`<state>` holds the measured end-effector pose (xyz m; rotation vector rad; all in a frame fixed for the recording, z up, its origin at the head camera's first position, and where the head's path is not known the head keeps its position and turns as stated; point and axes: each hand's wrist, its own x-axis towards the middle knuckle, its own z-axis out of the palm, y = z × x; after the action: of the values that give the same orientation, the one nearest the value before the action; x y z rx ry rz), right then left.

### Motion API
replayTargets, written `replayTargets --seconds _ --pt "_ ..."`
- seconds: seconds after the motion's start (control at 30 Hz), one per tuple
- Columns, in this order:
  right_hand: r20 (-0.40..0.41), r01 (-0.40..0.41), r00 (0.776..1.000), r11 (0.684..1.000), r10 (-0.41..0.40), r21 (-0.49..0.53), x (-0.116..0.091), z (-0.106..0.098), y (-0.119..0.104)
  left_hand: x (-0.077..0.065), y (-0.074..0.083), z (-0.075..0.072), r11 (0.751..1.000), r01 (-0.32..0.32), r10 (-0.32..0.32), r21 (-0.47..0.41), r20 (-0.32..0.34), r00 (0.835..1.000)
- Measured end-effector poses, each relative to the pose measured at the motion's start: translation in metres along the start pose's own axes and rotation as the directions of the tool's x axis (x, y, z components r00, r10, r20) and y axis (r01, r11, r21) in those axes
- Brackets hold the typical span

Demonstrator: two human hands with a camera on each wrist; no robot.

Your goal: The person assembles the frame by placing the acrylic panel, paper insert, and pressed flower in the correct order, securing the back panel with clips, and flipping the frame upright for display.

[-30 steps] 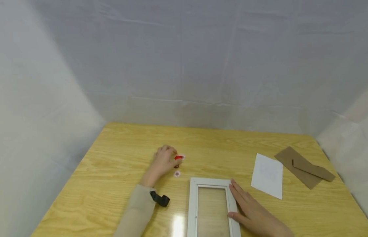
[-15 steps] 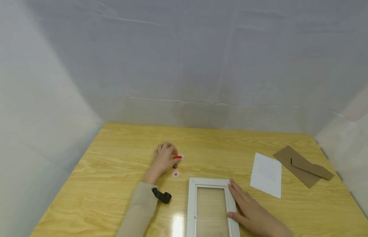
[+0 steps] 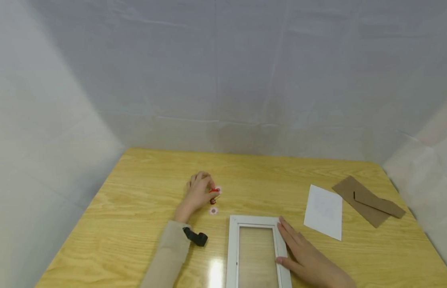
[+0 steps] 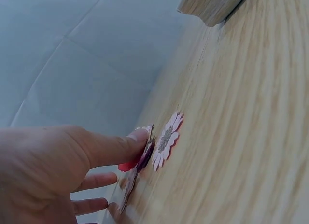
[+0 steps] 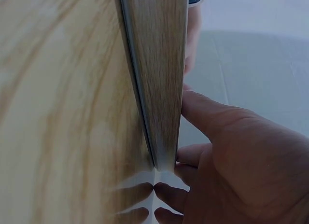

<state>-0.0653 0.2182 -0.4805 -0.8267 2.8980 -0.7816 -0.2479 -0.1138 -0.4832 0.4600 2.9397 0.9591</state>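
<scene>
My left hand (image 3: pixel 199 193) is over the table left of centre, its thumb and index finger pinching a red flower cutout (image 3: pixel 214 191). In the left wrist view, thin flower pieces (image 4: pixel 144 156) stand edge-on at the thumb tip; their exact shapes are hidden. A pink flower cutout (image 3: pixel 213 211) with a grey centre lies flat just nearer. Another pale flower (image 3: pixel 218 189) shows beside the fingertips. My right hand (image 3: pixel 306 256) rests with straight fingers along the right side of a white picture frame (image 3: pixel 233 248), its thumb touching the rim. The frame's near end is cut off.
A white sheet of paper (image 3: pixel 323 212) lies to the right of the frame. Beyond it is a brown envelope (image 3: pixel 367 202), its flap folded at an angle. Pale sheeting (image 3: pixel 223 80) rises behind the table and at both sides.
The view has shifted slightly. My left fingers have closed in a little on the red flower cutout. The right hand and the picture frame stay where they were.
</scene>
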Motion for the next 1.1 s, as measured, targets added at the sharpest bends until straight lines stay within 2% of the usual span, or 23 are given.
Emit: replayTargets --seconds 0.4,0.6,0.73,0.9,1.0,1.1 --pt "0.013 -0.016 1.000 0.999 0.016 0.029 0.000 0.001 0.001 0.000 -0.010 -0.006 0.998 -0.006 0.005 -0.066 -0.012 1.000" --pt "0.014 -0.016 1.000 0.999 0.016 0.027 0.001 0.001 0.001 -0.002 -0.008 -0.016 0.983 -0.001 0.004 -0.184 0.012 1.000" --pt "0.004 -0.013 1.000 1.000 0.013 0.002 0.001 0.001 0.001 -0.004 -0.002 -0.023 0.974 -0.011 0.016 -0.226 0.020 1.000" --pt "0.001 -0.017 1.000 1.000 0.017 -0.014 0.001 0.001 0.002 -0.007 0.016 -0.032 0.962 -0.096 0.097 -0.256 -0.010 0.995" --pt "0.005 -0.016 1.000 1.000 0.016 -0.006 0.002 0.001 0.003 -0.011 0.032 -0.038 0.948 -0.192 0.195 -0.252 -0.011 0.981" --pt "0.008 -0.011 1.000 1.000 0.011 0.000 0.002 0.001 0.004 -0.016 0.049 -0.042 0.936 -0.262 0.277 -0.235 0.032 0.960"
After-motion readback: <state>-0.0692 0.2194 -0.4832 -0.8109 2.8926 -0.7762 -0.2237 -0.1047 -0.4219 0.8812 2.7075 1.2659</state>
